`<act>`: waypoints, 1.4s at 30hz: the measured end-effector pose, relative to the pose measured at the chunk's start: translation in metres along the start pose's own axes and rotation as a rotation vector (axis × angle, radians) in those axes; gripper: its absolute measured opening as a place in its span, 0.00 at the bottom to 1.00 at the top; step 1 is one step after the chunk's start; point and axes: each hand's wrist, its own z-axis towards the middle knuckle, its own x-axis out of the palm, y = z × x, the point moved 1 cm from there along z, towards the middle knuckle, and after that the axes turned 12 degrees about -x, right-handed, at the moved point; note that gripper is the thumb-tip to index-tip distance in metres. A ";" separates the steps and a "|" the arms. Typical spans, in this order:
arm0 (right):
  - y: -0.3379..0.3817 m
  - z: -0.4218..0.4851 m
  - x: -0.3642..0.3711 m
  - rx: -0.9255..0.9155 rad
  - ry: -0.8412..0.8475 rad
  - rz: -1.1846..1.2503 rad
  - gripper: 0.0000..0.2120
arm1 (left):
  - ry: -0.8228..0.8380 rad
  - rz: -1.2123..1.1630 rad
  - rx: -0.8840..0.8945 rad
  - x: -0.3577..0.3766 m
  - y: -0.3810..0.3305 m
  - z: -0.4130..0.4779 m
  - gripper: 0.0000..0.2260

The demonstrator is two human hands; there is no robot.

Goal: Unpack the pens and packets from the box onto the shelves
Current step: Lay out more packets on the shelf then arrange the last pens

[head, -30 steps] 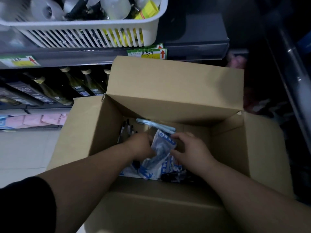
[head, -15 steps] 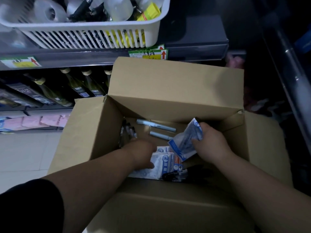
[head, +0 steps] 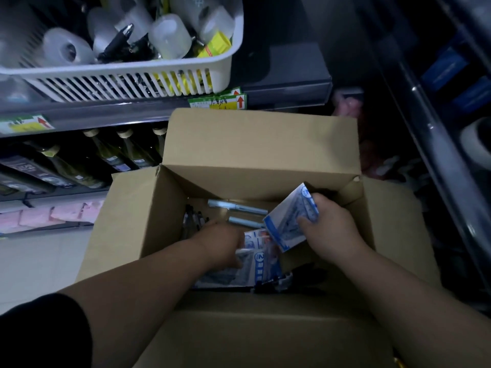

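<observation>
The blue-and-white packet is raised off the bottom of the cardboard box, near its right wall, pinched between the thumb and curled fingers of the right hand. Being limp, it is best lifted straight up past the tall far flap before swinging toward the shelf. The left hand reaches down onto the loose packets, fingers bent over them; I cannot tell whether it grips one, and silver pens lie beyond
</observation>
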 end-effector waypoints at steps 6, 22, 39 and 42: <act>0.020 -0.021 -0.034 -0.051 -0.156 -0.116 0.03 | -0.037 -0.100 0.107 -0.013 -0.002 -0.016 0.11; 0.070 -0.114 -0.094 0.274 -0.300 0.665 0.08 | -0.216 -0.853 0.385 -0.093 -0.028 -0.104 0.06; 0.010 -0.367 -0.242 0.082 -0.701 0.903 0.14 | -0.577 -0.368 0.978 -0.106 -0.323 -0.266 0.18; -0.016 -0.423 -0.256 0.128 -0.851 0.899 0.12 | -0.658 -0.305 1.045 -0.085 -0.383 -0.294 0.20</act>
